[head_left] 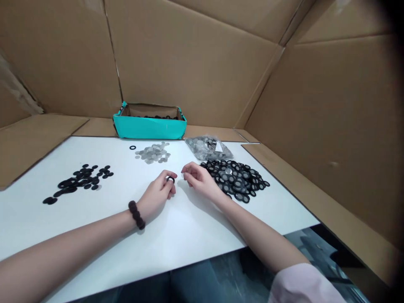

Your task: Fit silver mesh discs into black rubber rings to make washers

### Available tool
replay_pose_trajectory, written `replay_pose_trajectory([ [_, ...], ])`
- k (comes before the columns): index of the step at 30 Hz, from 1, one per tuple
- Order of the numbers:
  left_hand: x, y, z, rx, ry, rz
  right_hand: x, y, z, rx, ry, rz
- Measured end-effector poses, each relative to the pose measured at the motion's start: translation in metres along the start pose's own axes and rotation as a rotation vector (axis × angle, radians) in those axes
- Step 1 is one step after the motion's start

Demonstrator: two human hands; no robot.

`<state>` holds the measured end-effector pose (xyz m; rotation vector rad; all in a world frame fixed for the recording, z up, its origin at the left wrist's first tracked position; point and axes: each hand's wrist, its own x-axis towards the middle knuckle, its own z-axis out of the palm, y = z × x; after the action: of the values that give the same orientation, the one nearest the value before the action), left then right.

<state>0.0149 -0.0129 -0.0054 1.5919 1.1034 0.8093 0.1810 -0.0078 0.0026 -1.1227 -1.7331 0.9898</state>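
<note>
At the middle of the white table point(94, 219), a black ring point(171, 180) pinched in left hand point(158, 194) fingertips. Right hand point(198, 179) just beside, fingers curled, grip unclear. Ring pile point(240, 179) right; metal discs point(153, 153), teal box point(150, 126) beyond.

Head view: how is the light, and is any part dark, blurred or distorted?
Head view: even, soft light on the white table; faint shadows beside the left hand and right hand; a dark vignette fills the right corners; straight edges bend slightly; the black ring stays sharp.
</note>
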Motion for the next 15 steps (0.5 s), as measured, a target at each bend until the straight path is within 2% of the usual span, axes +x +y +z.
replay_pose_trajectory([
  [4, -0.0032, 0.0037, 0.0004, 0.051, -0.018, 0.018, 0.0012, 0.0001, 0.0001, 0.091, -0.111, 0.098],
  [10, -0.0044, 0.0029, 0.0015, 0.108, -0.055, 0.01, -0.0007, 0.0015, 0.0052, 0.205, -0.122, 0.231],
  [15, -0.0062, 0.0052, -0.0002, 0.196, -0.136, 0.063, 0.0001, 0.0054, 0.003, 0.223, -0.237, 0.27],
])
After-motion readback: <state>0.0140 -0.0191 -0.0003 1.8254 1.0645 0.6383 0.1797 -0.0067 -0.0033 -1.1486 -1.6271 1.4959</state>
